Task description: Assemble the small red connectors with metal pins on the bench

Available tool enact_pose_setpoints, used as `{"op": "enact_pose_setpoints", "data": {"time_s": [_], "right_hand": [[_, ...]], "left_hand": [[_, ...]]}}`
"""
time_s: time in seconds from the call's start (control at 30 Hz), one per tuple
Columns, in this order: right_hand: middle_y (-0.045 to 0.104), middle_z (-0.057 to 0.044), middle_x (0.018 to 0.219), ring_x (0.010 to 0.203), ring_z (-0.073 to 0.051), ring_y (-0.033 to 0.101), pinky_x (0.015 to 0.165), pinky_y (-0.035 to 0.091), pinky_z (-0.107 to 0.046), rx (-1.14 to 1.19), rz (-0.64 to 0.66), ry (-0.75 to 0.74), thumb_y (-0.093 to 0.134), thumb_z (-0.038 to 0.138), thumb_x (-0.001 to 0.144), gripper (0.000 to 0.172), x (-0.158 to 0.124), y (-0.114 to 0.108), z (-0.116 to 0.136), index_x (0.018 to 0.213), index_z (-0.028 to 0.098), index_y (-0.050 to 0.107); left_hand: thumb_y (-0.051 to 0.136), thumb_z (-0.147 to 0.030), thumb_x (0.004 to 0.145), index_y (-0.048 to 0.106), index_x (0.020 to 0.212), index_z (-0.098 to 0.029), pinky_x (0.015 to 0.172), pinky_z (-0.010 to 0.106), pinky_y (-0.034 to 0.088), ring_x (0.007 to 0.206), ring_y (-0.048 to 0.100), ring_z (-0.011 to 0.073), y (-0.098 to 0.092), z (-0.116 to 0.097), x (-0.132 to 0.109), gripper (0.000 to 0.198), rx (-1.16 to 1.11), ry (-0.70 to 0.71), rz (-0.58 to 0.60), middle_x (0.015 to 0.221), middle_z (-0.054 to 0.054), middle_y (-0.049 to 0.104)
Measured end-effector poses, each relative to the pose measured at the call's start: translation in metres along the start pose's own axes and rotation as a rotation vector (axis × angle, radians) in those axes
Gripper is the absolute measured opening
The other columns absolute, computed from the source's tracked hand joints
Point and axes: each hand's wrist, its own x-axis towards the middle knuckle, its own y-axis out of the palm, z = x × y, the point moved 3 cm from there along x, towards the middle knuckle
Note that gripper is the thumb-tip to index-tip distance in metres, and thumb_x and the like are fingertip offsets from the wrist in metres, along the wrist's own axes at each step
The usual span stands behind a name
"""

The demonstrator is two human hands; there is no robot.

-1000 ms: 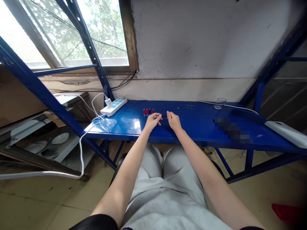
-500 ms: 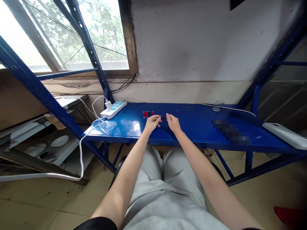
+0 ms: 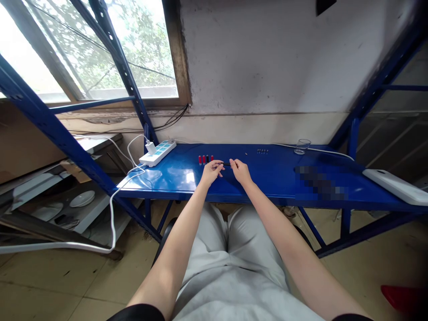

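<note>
Both hands rest over the blue metal shelf [image 3: 277,178], close together near its middle. My left hand [image 3: 211,171] and my right hand [image 3: 240,170] each pinch an end of a small thin black part [image 3: 227,164] held between them. Just behind the left hand stands a short row of small red and black pieces [image 3: 205,158]. Further right on the shelf lies a row of tiny dark pieces [image 3: 262,151].
A white power strip [image 3: 158,152] with a plugged charger and white cable lies at the shelf's left end. A small clear glass [image 3: 302,146] stands at the back right, a white flat device [image 3: 394,186] at the far right. Blue rack uprights frame both sides.
The hands have stayed almost in place on the black part; the view has shifted slightly.
</note>
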Motion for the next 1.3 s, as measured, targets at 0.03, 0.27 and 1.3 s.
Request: {"op": "enact_pose_setpoints", "data": {"time_s": [0.03,0.27,1.3], "right_hand": [[0.053,-0.001,0.058,0.056,-0.013,0.049,0.056,0.034,-0.023,-0.005,0.003,0.005,0.023,0.054,0.089,0.047,0.0003,0.0002,-0.0002,0.067,0.021,0.048],[0.057,-0.002,0.064,0.061,-0.014,0.052,0.059,0.034,-0.023,0.007,-0.001,-0.032,0.027,0.048,0.090,0.042,0.0011,-0.0003,0.0023,0.067,0.020,0.049],[0.053,-0.001,0.059,0.056,-0.013,0.048,0.055,0.032,-0.024,0.134,-0.096,-0.081,0.033,0.050,0.088,0.041,0.0013,-0.0011,-0.0011,0.065,0.020,0.048]], "left_hand": [[0.060,-0.040,0.074,0.058,0.096,-0.014,0.042,0.019,0.040,0.044,0.056,0.0080,0.0001,0.0000,0.0001,0.034,-0.005,0.002,0.003,0.075,0.006,0.066],[0.056,-0.042,0.077,0.052,0.086,-0.015,0.039,0.018,0.035,0.042,0.055,0.0079,0.0018,0.0010,0.0016,0.028,-0.016,-0.020,0.017,0.072,0.004,0.065],[0.056,-0.047,0.075,0.057,0.091,-0.014,0.039,0.018,0.036,0.043,0.056,0.0087,0.0012,0.0013,0.0011,0.037,0.033,-0.027,-0.008,0.070,0.004,0.066]]}}
